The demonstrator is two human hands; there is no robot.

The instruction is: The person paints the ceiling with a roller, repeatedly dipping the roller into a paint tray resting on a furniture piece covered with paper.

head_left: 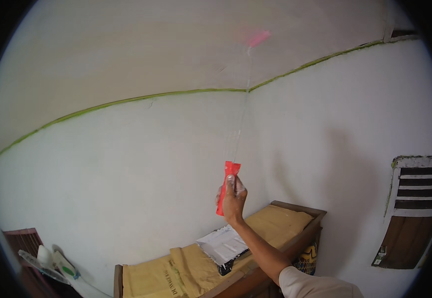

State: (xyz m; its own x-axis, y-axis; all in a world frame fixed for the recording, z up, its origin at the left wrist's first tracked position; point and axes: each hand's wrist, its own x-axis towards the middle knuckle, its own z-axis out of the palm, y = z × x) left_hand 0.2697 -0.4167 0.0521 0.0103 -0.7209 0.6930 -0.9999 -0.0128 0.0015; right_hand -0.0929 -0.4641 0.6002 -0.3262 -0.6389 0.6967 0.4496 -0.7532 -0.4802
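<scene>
And there we had it: the right hand (233,201) wrapped firmly around the red handle (221,204) of a paint roller, thumb pressed along its upper part, pale smudges on the fingers! Up we followed the thin rod (248,69), rising past the corner, all the way to the pink roller head (259,38), aloft at the ceiling (126,54); whether it was touching, we could not tell, such was the blur. The left hand's state we could not tell either. Down below, we saw a wooden-framed surface (302,239) spread with a tan covering (149,278), and on it a white tray (221,244), just beyond the forearm. Over to our right, dark slats (419,192) crossed a white frame.
</scene>
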